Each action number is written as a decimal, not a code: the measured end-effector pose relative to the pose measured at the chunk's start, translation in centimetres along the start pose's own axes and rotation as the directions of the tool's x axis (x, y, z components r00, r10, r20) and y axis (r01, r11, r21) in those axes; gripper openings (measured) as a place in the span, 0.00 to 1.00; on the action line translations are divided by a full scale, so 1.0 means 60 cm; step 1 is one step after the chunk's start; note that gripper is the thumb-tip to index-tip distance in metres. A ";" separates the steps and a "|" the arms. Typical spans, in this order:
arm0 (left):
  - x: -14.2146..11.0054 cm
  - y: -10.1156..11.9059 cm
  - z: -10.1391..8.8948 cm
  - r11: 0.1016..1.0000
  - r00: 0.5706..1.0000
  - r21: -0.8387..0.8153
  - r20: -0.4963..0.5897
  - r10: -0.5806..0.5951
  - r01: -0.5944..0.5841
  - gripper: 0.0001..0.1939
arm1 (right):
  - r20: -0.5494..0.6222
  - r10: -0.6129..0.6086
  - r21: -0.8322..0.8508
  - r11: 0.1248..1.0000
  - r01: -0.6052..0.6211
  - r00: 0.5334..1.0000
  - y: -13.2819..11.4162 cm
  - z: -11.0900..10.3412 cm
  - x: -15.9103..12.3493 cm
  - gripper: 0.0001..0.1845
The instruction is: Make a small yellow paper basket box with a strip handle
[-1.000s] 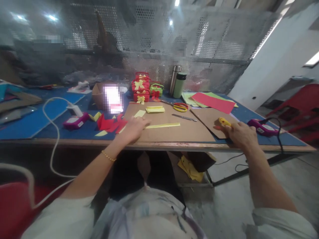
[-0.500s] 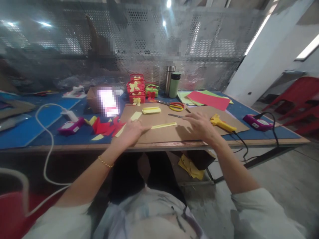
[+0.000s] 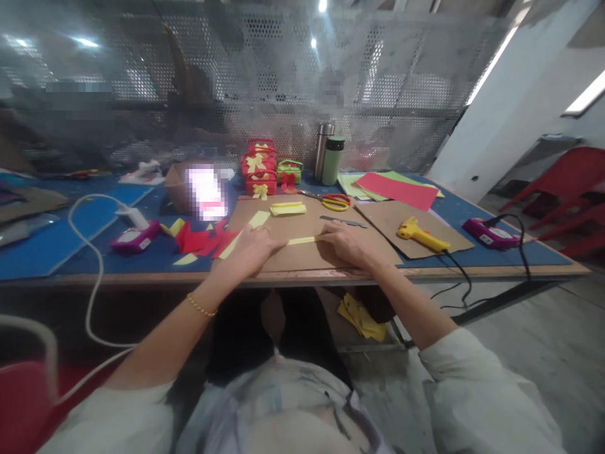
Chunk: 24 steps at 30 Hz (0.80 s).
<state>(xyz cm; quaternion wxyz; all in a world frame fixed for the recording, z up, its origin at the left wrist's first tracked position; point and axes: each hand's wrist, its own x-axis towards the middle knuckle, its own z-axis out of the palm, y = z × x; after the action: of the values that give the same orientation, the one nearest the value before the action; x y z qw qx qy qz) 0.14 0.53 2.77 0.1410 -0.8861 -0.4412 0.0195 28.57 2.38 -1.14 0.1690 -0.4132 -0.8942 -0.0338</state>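
A thin yellow paper strip [image 3: 302, 240] lies on a brown cardboard sheet [image 3: 302, 221] at the table's near edge. My left hand [image 3: 249, 250] rests on the cardboard with bent fingers pressing the strip's left end. My right hand [image 3: 348, 243] is closed on the strip's right end, fingertips pinching it. A yellow glue gun [image 3: 418, 232] lies on a second cardboard piece to the right, free of my hand, with its black cord hanging over the table edge.
Scissors [image 3: 335, 202], a metal blade [image 3: 343, 221] and folded yellow paper [image 3: 288, 208] lie behind the strip. Red paper scraps [image 3: 203, 239] sit at left, gift boxes [image 3: 259, 167] and two bottles [image 3: 327, 157] at the back. Coloured paper sheets [image 3: 397, 189] and a purple device [image 3: 486, 232] are at right.
My right hand let go of the yellow glue gun, crossed left over the cardboard and closed on the right end of the yellow strip. My left hand stayed in place.
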 end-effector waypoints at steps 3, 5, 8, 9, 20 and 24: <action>0.006 0.007 -0.007 1.000 0.998 -0.018 -0.050 0.025 -0.026 0.24 | 0.037 0.004 -0.058 0.998 -0.002 0.999 -0.007 -0.008 0.005 0.23; 0.015 0.015 -0.011 0.997 0.997 -0.057 -0.058 0.055 -0.058 0.18 | 0.055 -0.003 -0.099 0.995 0.008 0.998 -0.015 -0.014 0.010 0.22; 0.029 0.028 -0.014 0.993 0.997 -0.087 -0.005 0.083 -0.083 0.16 | 0.079 -0.032 -0.156 0.987 0.044 0.996 -0.028 -0.021 0.014 0.20; 0.033 0.031 -0.014 0.993 0.996 -0.086 0.002 0.085 -0.084 0.18 | 0.090 -0.039 -0.173 0.984 0.054 0.995 -0.031 -0.023 0.014 0.20; 0.047 0.045 -0.013 0.995 0.996 -0.061 -0.001 0.085 -0.085 0.27 | 0.072 -0.005 -0.137 0.991 0.015 0.997 -0.022 -0.014 0.008 0.25; 0.051 0.042 -0.012 0.990 0.995 -0.093 0.004 0.104 -0.103 0.26 | -0.027 0.050 0.002 0.999 -0.050 0.998 0.000 -0.008 -0.008 0.28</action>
<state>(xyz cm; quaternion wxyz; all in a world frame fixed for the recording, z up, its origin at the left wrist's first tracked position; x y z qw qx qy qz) 4.07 1.35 3.09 0.0968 -0.9133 -0.3955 0.0102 29.01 1.90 -0.84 0.1823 -0.4349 -0.8812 -0.0344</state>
